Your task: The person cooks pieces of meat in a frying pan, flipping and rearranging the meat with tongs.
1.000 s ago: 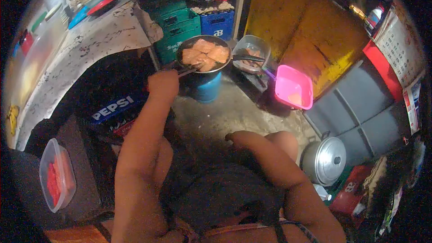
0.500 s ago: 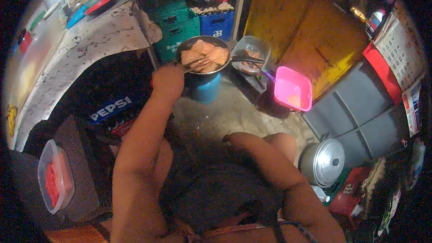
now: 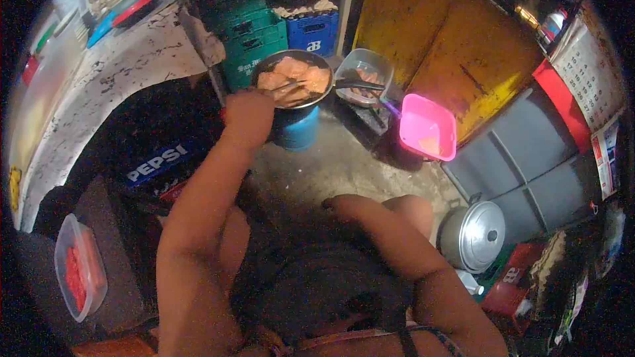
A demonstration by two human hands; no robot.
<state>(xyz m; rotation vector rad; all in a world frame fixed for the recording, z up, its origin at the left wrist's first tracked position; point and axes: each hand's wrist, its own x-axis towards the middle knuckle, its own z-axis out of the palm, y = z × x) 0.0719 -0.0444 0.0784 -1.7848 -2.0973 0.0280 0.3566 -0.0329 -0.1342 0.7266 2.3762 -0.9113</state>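
Note:
My left hand (image 3: 249, 116) is closed around the near end of thin metal tongs (image 3: 286, 86), whose tips reach into a frying pan (image 3: 312, 102). Orange-pink pieces of meat (image 3: 292, 69) fill much of the pan, which sits on top of a blue cylinder-like base (image 3: 296, 133). The pan's black handle (image 3: 359, 84) points right, over a clear plastic tub (image 3: 361, 59) with brownish pieces inside. My right hand (image 3: 338, 206) hangs in shadow by my right knee, away from the pan; its fingers are too dark to make out.
Right of the tub sits a pink basin (image 3: 427, 117) with a little orange stuff in it. A lidded metal pot (image 3: 477, 235) stands by my right knee. Green crates (image 3: 253, 39) and a blue crate (image 3: 312, 36) are behind the pan. At left lies a container of red food (image 3: 80, 268).
The whole view has shifted slightly, with the pan and crates a little further left. My left hand keeps hold of the tongs at the pan; the right hand stays near the knee.

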